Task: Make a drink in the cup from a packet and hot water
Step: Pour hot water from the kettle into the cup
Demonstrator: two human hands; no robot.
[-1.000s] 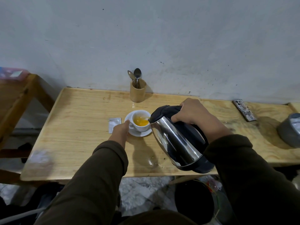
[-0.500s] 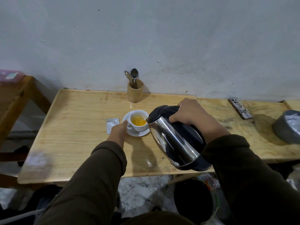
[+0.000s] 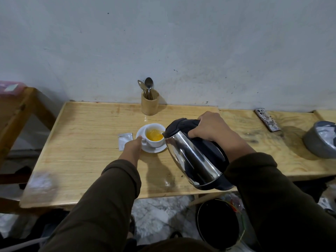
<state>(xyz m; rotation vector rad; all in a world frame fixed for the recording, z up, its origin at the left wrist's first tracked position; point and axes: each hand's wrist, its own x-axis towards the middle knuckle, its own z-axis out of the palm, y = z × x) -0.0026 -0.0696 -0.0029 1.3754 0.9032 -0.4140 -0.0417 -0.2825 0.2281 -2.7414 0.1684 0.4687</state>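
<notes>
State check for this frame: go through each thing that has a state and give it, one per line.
kettle: lifted, tilted, lid shut, spout over the cup
cup: upright on its saucer, part full of orange liquid
saucer: flat on the table
packet: lying flat beside the saucer
spoons: standing in the holder
right hand: gripping the kettle handle
left hand: at the cup's handle

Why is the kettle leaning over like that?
It is tipped to pour. The right hand tilts the kettle, spout over the cup.

Scuffed grey wall (image 3: 200,42) behind a pale wooden table (image 3: 81,142) (marbled floor (image 3: 160,215) beneath).
</notes>
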